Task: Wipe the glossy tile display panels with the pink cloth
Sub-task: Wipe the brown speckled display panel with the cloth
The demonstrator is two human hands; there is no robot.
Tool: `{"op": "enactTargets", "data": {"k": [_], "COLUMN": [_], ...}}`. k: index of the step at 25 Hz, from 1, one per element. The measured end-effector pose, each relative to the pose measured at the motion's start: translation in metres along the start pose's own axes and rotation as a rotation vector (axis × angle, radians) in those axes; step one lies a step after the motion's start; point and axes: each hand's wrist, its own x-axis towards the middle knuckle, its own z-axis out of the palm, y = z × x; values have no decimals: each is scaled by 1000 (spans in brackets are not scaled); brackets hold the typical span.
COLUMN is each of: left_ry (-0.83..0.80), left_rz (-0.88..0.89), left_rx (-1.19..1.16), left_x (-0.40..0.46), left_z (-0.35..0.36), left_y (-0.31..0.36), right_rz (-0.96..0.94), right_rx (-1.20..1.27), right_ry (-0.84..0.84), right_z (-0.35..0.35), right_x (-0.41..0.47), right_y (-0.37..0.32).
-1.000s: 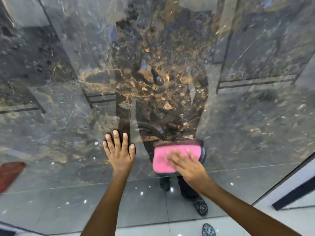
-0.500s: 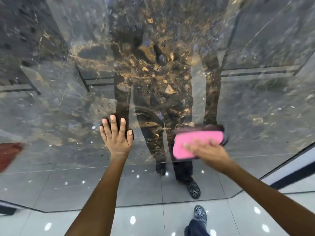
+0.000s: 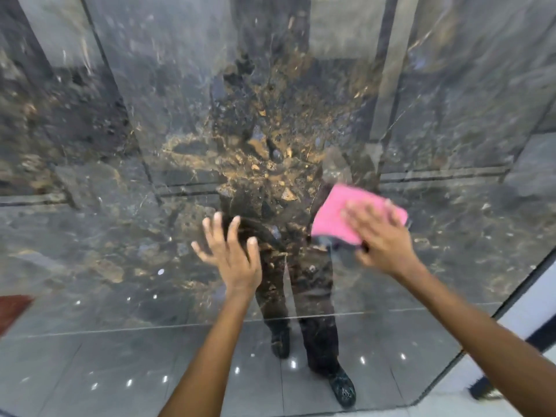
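A large glossy dark marble tile panel point(image 3: 150, 152) with gold veins fills the head view and mirrors a standing person. The folded pink cloth point(image 3: 334, 215) lies flat against the panel right of centre. My right hand point(image 3: 382, 239) presses on the cloth with straight, spread fingers; it is motion-blurred. My left hand point(image 3: 233, 257) is at the panel left of the cloth, palm forward and fingers spread, holding nothing.
The panel's dark lower edge point(image 3: 445, 368) runs diagonally at the bottom right, with white floor tiles point(image 3: 469, 407) beyond it. A reddish-brown shape point(image 3: 12, 308) shows at the left edge. Reflected ceiling lights dot the lower panel.
My right hand has slid the pink cloth up and to the right across the panel. My left hand has shifted up a little, with its fingers spread wider.
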Motion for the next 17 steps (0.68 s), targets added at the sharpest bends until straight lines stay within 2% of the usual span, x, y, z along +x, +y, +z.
{"op": "enactTargets", "data": {"k": [2,3,4,5,7,8,9,10,11,13,14,15,16,17], "left_ry": [9,24,46,59,65,63,58,52,46,48,58,72,85,98], "left_rz": [164,215,245,264,283,294,308,321,328,290,242,202,190,205], "left_rx": [-42,-53,-55,-43,46,111,157,178,179,127,75,22,-24,-59], "left_x": [52,82,111,135,163,168,170,168,167,167,168,170,175,185], "left_z": [0,-1,-3,-3,2,5,7,9,9,7,5,2,-1,-4], "left_y": [50,73,92,105,113,111,108,104,103,110,118,128,140,154], "right_rz": [380,521,521,366,-75,-157,-118,45,310,934,1122,1143,958,592], "right_rx": [73,122,126,71,-64,-109,-134,-132,-60,268,427,468,376,238], "right_ry": [209,241,243,208,87,80,131,222,335,631,696,671,556,402], "right_z": [-24,-31,-35,-33,-31,-39,-48,-57,-69,-97,-103,-104,-99,-90], "right_x": [62,83,97,99,93,96,105,116,130,161,174,180,177,169], "right_y": [32,33,26,18,26,48,76,101,125,147,136,119,103,85]}}
